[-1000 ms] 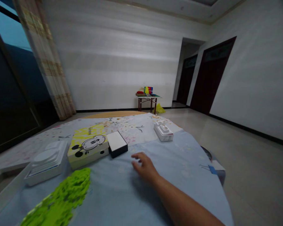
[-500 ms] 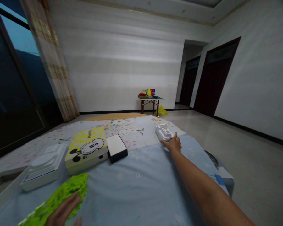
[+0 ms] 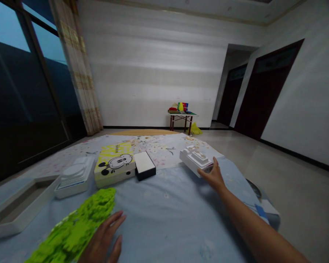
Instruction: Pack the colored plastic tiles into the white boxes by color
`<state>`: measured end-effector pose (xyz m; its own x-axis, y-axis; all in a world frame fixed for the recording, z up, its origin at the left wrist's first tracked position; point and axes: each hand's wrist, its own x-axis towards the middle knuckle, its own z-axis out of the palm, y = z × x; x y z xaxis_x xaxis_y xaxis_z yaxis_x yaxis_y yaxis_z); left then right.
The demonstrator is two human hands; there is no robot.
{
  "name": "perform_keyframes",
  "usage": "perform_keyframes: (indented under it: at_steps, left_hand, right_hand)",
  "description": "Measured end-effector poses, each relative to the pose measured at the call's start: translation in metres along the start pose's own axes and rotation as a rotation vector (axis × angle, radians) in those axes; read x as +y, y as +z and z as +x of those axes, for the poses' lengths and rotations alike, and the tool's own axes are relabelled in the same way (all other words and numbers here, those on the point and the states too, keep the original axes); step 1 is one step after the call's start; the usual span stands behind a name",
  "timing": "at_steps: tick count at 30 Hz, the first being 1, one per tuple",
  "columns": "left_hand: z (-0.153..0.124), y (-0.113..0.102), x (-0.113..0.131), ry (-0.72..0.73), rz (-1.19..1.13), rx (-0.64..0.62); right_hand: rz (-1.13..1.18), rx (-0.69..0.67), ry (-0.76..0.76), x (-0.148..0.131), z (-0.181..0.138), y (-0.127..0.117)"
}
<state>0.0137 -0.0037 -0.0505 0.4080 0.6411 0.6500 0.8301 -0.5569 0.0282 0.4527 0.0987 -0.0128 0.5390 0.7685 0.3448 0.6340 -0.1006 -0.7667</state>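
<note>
My right hand (image 3: 213,176) grips the near end of a small white box (image 3: 193,160) with a stepped white shape on its top; it looks tilted, its near end raised off the cloth. At the lower left, my left hand (image 3: 105,237) is open, its fingers stretched out, beside the bright green, bumpy, soft-looking piece (image 3: 76,226). I cannot tell whether that hand touches it. Beyond lie a yellow box with a cartoon face (image 3: 115,162) and a white-topped black box (image 3: 144,165), side by side.
On the left are a white box with stepped inserts (image 3: 74,175) and an open white tray-like lid (image 3: 19,208). A light blue cloth (image 3: 159,215) and a floral cloth (image 3: 164,146) cover the table. A small table (image 3: 182,115) with colourful items stands by the far wall.
My right hand has taken hold of the small white box and brought it nearer, lifting its near end. My left hand has moved right, off the top of the green piece. The view has shifted left.
</note>
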Motion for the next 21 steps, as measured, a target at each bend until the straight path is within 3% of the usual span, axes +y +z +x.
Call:
perform_keyframes:
  at_steps: [3,7,12,14,18,21]
  left_hand:
    - [0.008,-0.011,0.010,-0.050,-0.029,-0.018]
    - [0.026,-0.025,0.025,-0.103,-0.105,-0.014]
    - [0.063,-0.051,0.038,-0.102,-0.182,-0.003]
    - [0.077,-0.064,0.037,-0.105,-0.220,-0.114]
    - [0.090,-0.089,0.026,-0.152,-0.390,-0.514]
    - [0.085,-0.100,0.017,-0.203,-0.499,-0.639]
  right_hand:
    - [0.159,-0.108,-0.103,-0.009,-0.027,-0.025]
    - [0.262,-0.387,-0.204,-0.027,-0.065,-0.052]
    - [0.370,-0.781,-0.315,-0.057,-0.108,-0.050]
    - [0.400,-0.913,-0.362,-0.069,-0.120,-0.042]
    - [0.452,-1.079,-0.420,-0.087,-0.133,-0.029]
    - [0.492,-1.137,-0.433,-0.094,-0.132,-0.020]
